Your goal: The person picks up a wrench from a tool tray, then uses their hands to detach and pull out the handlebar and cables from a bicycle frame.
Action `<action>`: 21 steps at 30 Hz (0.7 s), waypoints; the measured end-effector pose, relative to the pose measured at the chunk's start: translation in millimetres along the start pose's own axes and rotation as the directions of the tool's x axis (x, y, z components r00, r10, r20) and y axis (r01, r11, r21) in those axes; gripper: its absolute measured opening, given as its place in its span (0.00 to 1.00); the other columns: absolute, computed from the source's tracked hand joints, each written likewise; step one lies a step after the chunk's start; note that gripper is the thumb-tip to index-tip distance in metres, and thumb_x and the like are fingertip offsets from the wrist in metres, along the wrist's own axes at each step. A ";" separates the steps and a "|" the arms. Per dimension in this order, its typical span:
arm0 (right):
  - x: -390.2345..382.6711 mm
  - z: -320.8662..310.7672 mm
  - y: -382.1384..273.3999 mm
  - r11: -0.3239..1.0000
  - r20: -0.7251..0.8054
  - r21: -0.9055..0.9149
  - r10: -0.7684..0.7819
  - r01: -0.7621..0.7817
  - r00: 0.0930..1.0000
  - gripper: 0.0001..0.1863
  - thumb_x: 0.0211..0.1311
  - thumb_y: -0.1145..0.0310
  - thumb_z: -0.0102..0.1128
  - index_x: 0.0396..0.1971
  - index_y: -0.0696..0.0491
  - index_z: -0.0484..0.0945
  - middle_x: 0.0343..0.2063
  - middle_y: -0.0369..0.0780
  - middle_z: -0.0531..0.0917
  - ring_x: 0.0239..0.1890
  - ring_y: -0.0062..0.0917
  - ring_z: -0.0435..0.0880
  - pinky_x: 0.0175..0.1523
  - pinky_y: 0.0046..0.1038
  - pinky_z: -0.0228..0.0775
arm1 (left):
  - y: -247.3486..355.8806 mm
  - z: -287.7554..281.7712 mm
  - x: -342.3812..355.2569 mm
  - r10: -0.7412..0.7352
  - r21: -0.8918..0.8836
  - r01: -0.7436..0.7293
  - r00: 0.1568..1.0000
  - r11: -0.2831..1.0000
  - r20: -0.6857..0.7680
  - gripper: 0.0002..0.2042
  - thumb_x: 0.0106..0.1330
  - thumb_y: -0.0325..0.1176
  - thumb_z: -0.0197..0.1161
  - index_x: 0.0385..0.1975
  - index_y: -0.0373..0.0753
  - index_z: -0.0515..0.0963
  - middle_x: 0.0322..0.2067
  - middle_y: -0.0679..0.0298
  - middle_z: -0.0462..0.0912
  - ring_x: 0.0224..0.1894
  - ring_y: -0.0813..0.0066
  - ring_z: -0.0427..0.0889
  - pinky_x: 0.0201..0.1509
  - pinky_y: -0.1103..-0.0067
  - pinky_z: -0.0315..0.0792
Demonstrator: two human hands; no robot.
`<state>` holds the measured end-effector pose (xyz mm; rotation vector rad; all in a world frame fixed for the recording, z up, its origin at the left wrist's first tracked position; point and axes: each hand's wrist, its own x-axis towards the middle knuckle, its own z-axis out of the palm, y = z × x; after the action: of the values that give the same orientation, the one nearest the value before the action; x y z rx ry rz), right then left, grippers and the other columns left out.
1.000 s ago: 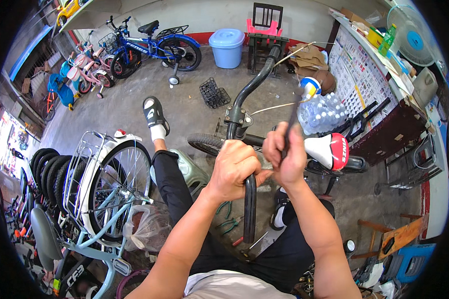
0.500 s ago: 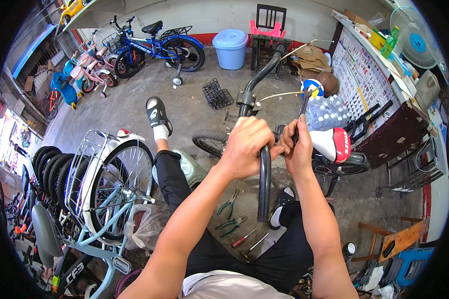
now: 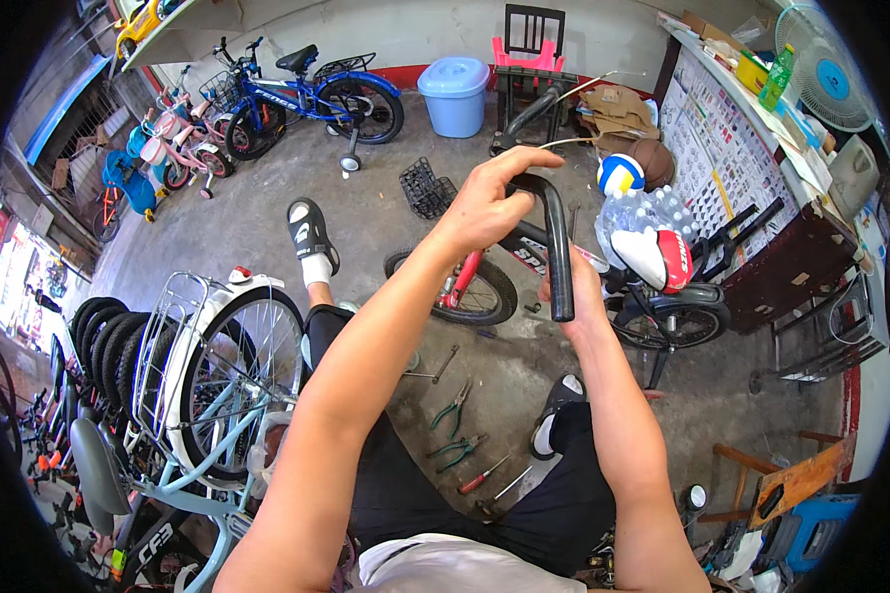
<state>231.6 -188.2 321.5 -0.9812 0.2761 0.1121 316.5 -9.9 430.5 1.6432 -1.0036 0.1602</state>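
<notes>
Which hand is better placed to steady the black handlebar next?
Likely the left hand: it holds the handlebar near its bend. The right hand is partly hidden behind the bar's end, its grip unclear.

The left hand's grip wraps a black handlebar near its bend; the right hand's grip is partly hidden behind the bar's lower end. Pliers and a red-handled screwdriver lie on the floor. Farther off, a blue bike stands near a lidded blue bucket.
</notes>
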 end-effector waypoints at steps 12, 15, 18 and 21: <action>-8.0 -1.9 45.7 0.247 0.292 -0.917 -0.118 0.313 0.949 0.28 0.79 0.46 0.50 0.37 0.57 0.85 0.25 0.43 0.83 0.35 0.33 0.86 0.43 0.37 0.75 | -52.6 84.4 -162.6 -0.734 -0.770 0.341 0.639 0.539 -0.230 0.20 0.82 0.49 0.54 0.54 0.37 0.80 0.51 0.63 0.86 0.51 0.76 0.82 0.57 0.73 0.77; -21.8 4.4 44.0 -0.076 0.455 -0.886 0.048 0.458 0.889 0.25 0.72 0.47 0.58 0.40 0.58 0.85 0.37 0.49 0.86 0.46 0.45 0.87 0.50 0.42 0.79 | -80.0 107.2 -198.3 -0.789 -0.730 0.420 0.556 0.538 -0.262 0.14 0.83 0.42 0.54 0.48 0.36 0.79 0.40 0.64 0.86 0.38 0.79 0.83 0.45 0.79 0.76; -4.9 -16.5 42.9 -0.173 0.479 -0.877 -0.241 0.448 0.844 0.21 0.68 0.48 0.64 0.45 0.51 0.83 0.41 0.45 0.86 0.45 0.45 0.87 0.49 0.44 0.79 | -122.5 146.3 -252.3 -0.884 -0.791 0.449 0.405 0.414 -0.233 0.12 0.82 0.38 0.54 0.44 0.35 0.78 0.30 0.64 0.83 0.28 0.75 0.79 0.32 0.74 0.71; -0.4 16.1 25.5 0.239 0.334 -0.785 -0.614 0.572 0.715 0.40 0.56 0.49 0.79 0.64 0.52 0.74 0.51 0.43 0.79 0.49 0.37 0.85 0.52 0.42 0.80 | -183.2 181.6 -358.4 -0.999 -0.395 0.918 -0.031 -0.043 0.036 0.13 0.78 0.31 0.55 0.31 0.31 0.81 0.22 0.53 0.81 0.22 0.65 0.80 0.27 0.71 0.71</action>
<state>228.6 -160.7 309.6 -2.0697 -0.1966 -0.5664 145.1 19.4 24.6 1.5789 0.6228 -0.7600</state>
